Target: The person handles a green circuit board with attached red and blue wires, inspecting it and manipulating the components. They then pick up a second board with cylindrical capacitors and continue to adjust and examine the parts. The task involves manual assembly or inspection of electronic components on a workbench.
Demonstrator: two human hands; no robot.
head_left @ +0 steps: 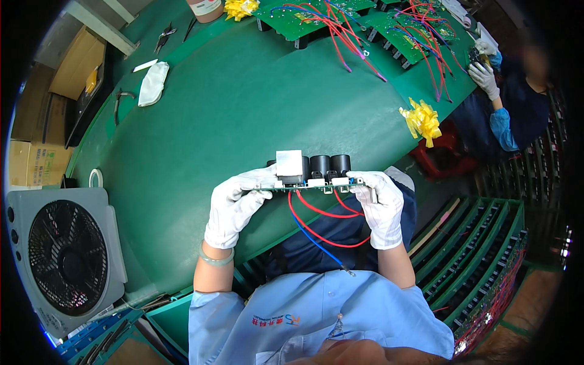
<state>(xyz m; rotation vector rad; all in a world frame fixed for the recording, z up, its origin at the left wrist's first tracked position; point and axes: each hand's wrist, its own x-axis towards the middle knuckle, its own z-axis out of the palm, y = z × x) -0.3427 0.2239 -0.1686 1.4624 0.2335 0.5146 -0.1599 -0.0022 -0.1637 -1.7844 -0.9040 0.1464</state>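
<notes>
Between both hands I hold a circuit board (pixel 277 188) edge-on above the near side of the green table. Black cylindrical capacitors (pixel 320 164) and a block with a white square top (pixel 289 163) stand on its far face. Red wires (pixel 322 213) and a blue wire (pixel 316 241) hang from its near face. My left hand (pixel 233 202), in a white glove, pinches the board's left end. The right end is gripped by my right hand (pixel 381 205), also in a white glove.
More circuit boards (pixel 307 19) with red and blue wires lie at the back. Yellow tape bundles (pixel 423 120), pliers (pixel 120 107) and a white cloth (pixel 153 83) rest on the table (pixel 201 115). A box fan (pixel 68 252) stands left, racks (pixel 468 255) right. A gloved co-worker (pixel 499 103) sits far right.
</notes>
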